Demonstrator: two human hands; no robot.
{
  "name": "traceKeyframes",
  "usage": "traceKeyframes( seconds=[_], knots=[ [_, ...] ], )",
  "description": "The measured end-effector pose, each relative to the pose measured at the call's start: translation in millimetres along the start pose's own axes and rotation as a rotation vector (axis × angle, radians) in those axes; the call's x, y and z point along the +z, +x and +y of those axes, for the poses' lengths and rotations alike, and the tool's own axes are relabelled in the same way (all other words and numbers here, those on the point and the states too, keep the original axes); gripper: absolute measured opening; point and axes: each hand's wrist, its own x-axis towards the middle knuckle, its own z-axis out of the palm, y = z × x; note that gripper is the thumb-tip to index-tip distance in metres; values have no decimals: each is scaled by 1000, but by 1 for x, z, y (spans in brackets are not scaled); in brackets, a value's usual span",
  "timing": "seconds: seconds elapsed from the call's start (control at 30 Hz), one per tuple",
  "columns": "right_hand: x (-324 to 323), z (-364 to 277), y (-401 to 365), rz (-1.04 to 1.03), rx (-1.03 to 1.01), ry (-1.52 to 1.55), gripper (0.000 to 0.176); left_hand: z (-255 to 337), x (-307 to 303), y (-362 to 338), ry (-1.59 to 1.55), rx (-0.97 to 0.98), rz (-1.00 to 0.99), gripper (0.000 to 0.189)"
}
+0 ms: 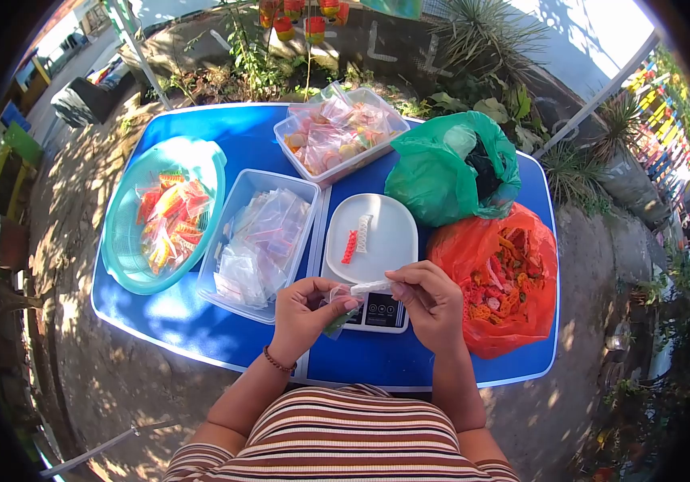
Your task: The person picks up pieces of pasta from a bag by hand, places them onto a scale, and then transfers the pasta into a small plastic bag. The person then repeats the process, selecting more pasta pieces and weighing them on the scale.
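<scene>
My left hand [309,312] pinches a small clear plastic bag [337,320] with something green in its lower part. Between my hands is a white piece [370,287], its left end at the bag's mouth. The fingertips of my right hand [427,305] grip its right end. Both hands are above the front part of a white digital scale [397,315]. On the scale's plate [370,263] lie a red twisted piece [350,247] and a white twisted piece [363,234], side by side.
Around the scale on the blue table [200,135] are a teal basin [112,255] of filled bags, a tub [309,186] of empty bags, another tub [337,175] of filled bags, a green bag [417,178] and a red bag [493,341] of colourful pieces.
</scene>
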Motion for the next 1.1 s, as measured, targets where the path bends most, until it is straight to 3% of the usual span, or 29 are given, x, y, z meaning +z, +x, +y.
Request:
traceKeyframes(
  seconds=[0.13,0.33,0.53,0.63,0.67,0.8,1.1],
  knots=[
    [-9,-14,3,-118,-116,-243,24,2,5,1,9,8,-84,26],
    [12,-6,-6,-3,97,3,15,4,12,-3,226,-24,-153,26],
    [17,-1,10,-134,-377,-306,4,4,12,-7,219,-18,-97,24],
    [24,19,19,-78,-19,22,8,-7,7,-3,189,15,-29,23],
    [26,28,24,-50,89,-109,18,-10,5,-2,185,39,-8,23],
    [46,40,37,-46,-254,-897,32,-9,0,-4,177,7,-35,23],
    [32,55,21,122,-127,-648,18,-13,-4,-1,122,5,-5,23]
  ],
)
